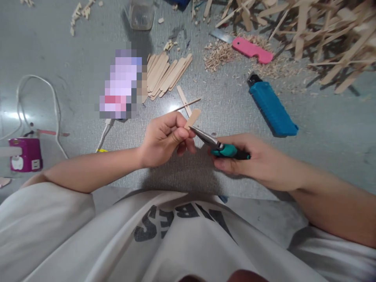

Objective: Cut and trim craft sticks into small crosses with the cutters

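Observation:
Between thumb and fingers, my left hand (164, 139) pinches a short, flat piece of wooden craft stick (194, 117). My right hand (246, 158) is wrapped around the green and black handles of needle-nose pliers (205, 137). The pliers' tips meet the lower part of the wooden piece, close to my left thumb; whether the jaws are tight on it I cannot tell. Just beyond my left hand, a loose craft stick (181, 94) lies crossed by a thin, darker stick (190, 103). A row of craft sticks (164, 76) lies farther back.
A blue-handled cutter (273, 105) lies at right, with a pink folding saw (252, 50) and wood shavings (219, 56) behind it. Piled sticks (302, 29) fill the back right corner. A pixelated phone-like object (120, 84), white cable (55, 102) and purple power adapter (26, 154) are at left.

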Action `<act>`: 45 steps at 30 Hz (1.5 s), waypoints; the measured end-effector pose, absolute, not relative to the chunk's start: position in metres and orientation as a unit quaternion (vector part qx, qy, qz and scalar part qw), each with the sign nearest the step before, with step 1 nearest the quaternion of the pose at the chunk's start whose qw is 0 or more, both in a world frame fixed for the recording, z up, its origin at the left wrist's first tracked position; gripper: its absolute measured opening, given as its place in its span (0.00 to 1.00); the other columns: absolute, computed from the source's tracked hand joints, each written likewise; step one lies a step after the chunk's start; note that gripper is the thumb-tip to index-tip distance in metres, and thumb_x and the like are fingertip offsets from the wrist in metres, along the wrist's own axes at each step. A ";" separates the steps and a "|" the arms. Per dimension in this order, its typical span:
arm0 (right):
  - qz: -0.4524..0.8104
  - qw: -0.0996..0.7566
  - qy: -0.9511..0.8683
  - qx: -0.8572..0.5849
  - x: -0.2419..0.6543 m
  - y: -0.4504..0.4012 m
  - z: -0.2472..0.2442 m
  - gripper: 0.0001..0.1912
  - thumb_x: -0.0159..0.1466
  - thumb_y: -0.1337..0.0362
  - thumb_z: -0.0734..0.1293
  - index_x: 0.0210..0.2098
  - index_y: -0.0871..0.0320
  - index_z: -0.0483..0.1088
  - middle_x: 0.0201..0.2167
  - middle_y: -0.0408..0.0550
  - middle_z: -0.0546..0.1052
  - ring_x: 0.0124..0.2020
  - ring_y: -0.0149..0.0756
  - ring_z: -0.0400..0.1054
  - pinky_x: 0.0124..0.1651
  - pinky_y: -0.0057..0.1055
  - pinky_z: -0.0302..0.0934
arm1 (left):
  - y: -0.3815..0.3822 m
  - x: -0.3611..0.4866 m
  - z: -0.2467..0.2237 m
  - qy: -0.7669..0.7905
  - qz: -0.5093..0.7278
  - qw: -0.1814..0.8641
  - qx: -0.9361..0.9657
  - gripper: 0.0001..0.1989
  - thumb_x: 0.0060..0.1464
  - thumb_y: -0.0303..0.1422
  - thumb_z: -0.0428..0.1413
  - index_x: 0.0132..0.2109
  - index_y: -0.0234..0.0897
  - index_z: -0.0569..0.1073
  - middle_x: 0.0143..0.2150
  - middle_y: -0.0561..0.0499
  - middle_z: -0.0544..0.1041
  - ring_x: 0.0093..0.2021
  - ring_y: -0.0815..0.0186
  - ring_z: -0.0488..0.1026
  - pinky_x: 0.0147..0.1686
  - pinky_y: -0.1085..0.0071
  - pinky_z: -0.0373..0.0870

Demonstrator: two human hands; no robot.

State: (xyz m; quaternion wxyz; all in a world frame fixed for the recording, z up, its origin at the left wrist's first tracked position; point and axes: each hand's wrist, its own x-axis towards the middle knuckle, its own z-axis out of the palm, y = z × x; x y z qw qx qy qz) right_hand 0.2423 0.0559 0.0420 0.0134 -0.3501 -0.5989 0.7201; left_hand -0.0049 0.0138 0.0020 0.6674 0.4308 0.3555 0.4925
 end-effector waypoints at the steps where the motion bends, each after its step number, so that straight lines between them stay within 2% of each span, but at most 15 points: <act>1: 0.763 0.006 -0.554 -0.333 0.242 0.056 0.043 0.23 0.69 0.47 0.78 0.31 0.52 0.67 0.23 0.36 0.65 0.23 0.29 0.57 0.26 0.30 0.53 | 0.014 -0.005 0.002 0.363 0.488 0.663 0.435 0.29 0.69 0.59 0.66 0.35 0.41 0.69 0.25 0.52 0.82 0.21 0.70 0.77 0.19 0.77 0.70; 3: 0.843 -0.020 -0.450 -0.295 0.241 0.056 0.043 0.24 0.68 0.45 0.80 0.33 0.53 0.69 0.23 0.36 0.67 0.21 0.28 0.59 0.23 0.29 0.53 | 0.014 -0.005 0.002 0.372 0.489 0.652 0.444 0.31 0.68 0.61 0.65 0.34 0.41 0.67 0.24 0.52 0.82 0.21 0.70 0.77 0.19 0.77 0.69; 5: 0.900 -0.049 -0.347 -0.259 0.241 0.054 0.041 0.24 0.68 0.43 0.81 0.36 0.55 0.72 0.26 0.38 0.71 0.20 0.30 0.65 0.23 0.29 0.58 | 0.015 -0.004 0.001 0.379 0.497 0.640 0.446 0.32 0.68 0.62 0.65 0.33 0.42 0.65 0.24 0.52 0.82 0.19 0.71 0.75 0.18 0.77 0.67; 8: 0.941 -0.078 -0.247 -0.217 0.242 0.052 0.038 0.25 0.68 0.42 0.81 0.39 0.55 0.73 0.27 0.38 0.73 0.20 0.32 0.70 0.23 0.30 0.63 | 0.016 -0.004 -0.001 0.390 0.505 0.630 0.443 0.32 0.68 0.62 0.66 0.33 0.42 0.63 0.24 0.53 0.83 0.17 0.74 0.70 0.17 0.77 0.65; 11: 0.937 -0.060 -0.256 -0.230 0.240 0.051 0.038 0.28 0.67 0.38 0.81 0.40 0.55 0.73 0.28 0.39 0.73 0.21 0.34 0.71 0.22 0.30 0.62 | 0.018 -0.004 -0.001 0.393 0.509 0.633 0.431 0.32 0.67 0.61 0.67 0.33 0.42 0.63 0.24 0.54 0.83 0.15 0.75 0.67 0.17 0.78 0.64; 13: 0.904 -0.023 -0.317 -0.285 0.238 0.050 0.039 0.32 0.64 0.34 0.81 0.40 0.55 0.73 0.28 0.41 0.73 0.22 0.32 0.67 0.22 0.29 0.58 | 0.018 -0.004 0.000 0.407 0.507 0.635 0.417 0.32 0.65 0.62 0.68 0.34 0.42 0.65 0.24 0.54 0.82 0.15 0.75 0.67 0.17 0.77 0.64; 15: 0.833 0.016 -0.425 -0.354 0.236 0.049 0.040 0.34 0.62 0.30 0.80 0.35 0.54 0.71 0.27 0.40 0.71 0.23 0.30 0.61 0.24 0.30 0.53 | 0.018 -0.004 0.002 0.432 0.499 0.633 0.404 0.32 0.62 0.63 0.69 0.35 0.41 0.67 0.23 0.54 0.81 0.15 0.74 0.69 0.16 0.76 0.65; 18: 0.654 0.073 -0.616 -0.433 0.234 0.048 0.039 0.34 0.65 0.29 0.76 0.30 0.52 0.67 0.23 0.38 0.65 0.24 0.31 0.57 0.27 0.32 0.50 | 0.018 -0.003 0.005 0.459 0.488 0.631 0.390 0.32 0.61 0.64 0.70 0.36 0.40 0.71 0.24 0.53 0.82 0.16 0.72 0.71 0.16 0.76 0.66; 23: 0.290 0.136 -0.783 -0.534 0.247 0.055 0.030 0.17 0.68 0.44 0.73 0.40 0.50 0.71 0.29 0.46 0.73 0.30 0.43 0.67 0.36 0.40 0.54 | 0.017 -0.003 0.002 0.479 0.483 0.630 0.375 0.32 0.60 0.64 0.70 0.37 0.40 0.72 0.23 0.54 0.81 0.15 0.73 0.70 0.16 0.76 0.65; 27: 0.144 0.195 -0.773 -0.586 0.265 0.071 0.026 0.15 0.72 0.46 0.72 0.47 0.49 0.73 0.37 0.53 0.78 0.37 0.51 0.71 0.43 0.47 0.61 | 0.018 -0.003 -0.002 0.490 0.501 0.611 0.368 0.31 0.62 0.64 0.68 0.37 0.40 0.71 0.24 0.54 0.81 0.15 0.74 0.70 0.15 0.76 0.65; 31: 0.187 0.169 -0.791 -0.558 0.265 0.074 0.025 0.14 0.74 0.49 0.71 0.51 0.49 0.73 0.40 0.55 0.80 0.38 0.52 0.73 0.45 0.49 0.65 | 0.020 -0.003 -0.003 0.479 0.518 0.607 0.366 0.31 0.61 0.62 0.70 0.38 0.39 0.73 0.25 0.53 0.83 0.14 0.76 0.68 0.15 0.77 0.65; 33: 0.206 0.149 -0.812 -0.524 0.258 0.071 0.025 0.12 0.73 0.52 0.71 0.50 0.49 0.72 0.45 0.58 0.81 0.42 0.54 0.75 0.47 0.50 0.67 | 0.021 -0.003 -0.003 0.469 0.519 0.612 0.370 0.30 0.62 0.61 0.70 0.39 0.38 0.74 0.26 0.52 0.84 0.15 0.77 0.68 0.16 0.78 0.66; 36: 0.232 0.127 -0.833 -0.486 0.248 0.066 0.025 0.07 0.74 0.55 0.69 0.48 0.49 0.70 0.45 0.58 0.82 0.46 0.57 0.77 0.48 0.51 0.68 | 0.021 -0.005 -0.003 0.452 0.510 0.625 0.382 0.30 0.63 0.61 0.70 0.40 0.36 0.76 0.28 0.51 0.85 0.16 0.76 0.69 0.17 0.78 0.66; 40: 0.238 0.125 -0.837 -0.476 0.243 0.065 0.027 0.09 0.73 0.53 0.69 0.47 0.50 0.71 0.43 0.60 0.81 0.46 0.60 0.78 0.48 0.53 0.70 | 0.021 -0.007 -0.005 0.444 0.510 0.628 0.385 0.29 0.65 0.60 0.70 0.44 0.35 0.80 0.29 0.50 0.86 0.17 0.75 0.70 0.18 0.76 0.67; 45: 0.235 0.099 -0.839 -0.480 0.243 0.065 0.030 0.10 0.76 0.52 0.66 0.49 0.48 0.73 0.45 0.62 0.82 0.49 0.63 0.78 0.52 0.55 0.70 | 0.022 -0.007 -0.007 0.442 0.502 0.635 0.386 0.30 0.64 0.61 0.69 0.44 0.36 0.81 0.31 0.50 0.86 0.18 0.75 0.71 0.20 0.74 0.68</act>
